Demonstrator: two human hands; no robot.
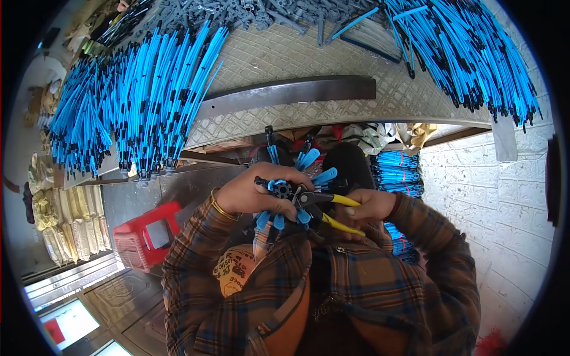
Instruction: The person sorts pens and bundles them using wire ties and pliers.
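Over my lap, my left hand [252, 187] is closed around a round black plastic hub [282, 189] with holes in its face. Short blue arms [308, 158] with rounded ends stick out around it on several sides. My right hand [373, 205] grips a pair of pliers [344, 202] with yellow handles and a dark head. Its handles are spread apart, and its jaws lie at the right side of the hub, by my left fingertips. What sits between the jaws is hidden.
A patterned worktable [261, 56] spans the front, with a dark metal bar [291, 92] near its edge. Bundles of blue rods lie left [157, 89] and right [469, 53]; grey plastic parts [255, 12] are heaped behind. A red stool [133, 240] stands left, a white brick wall [469, 172] right.
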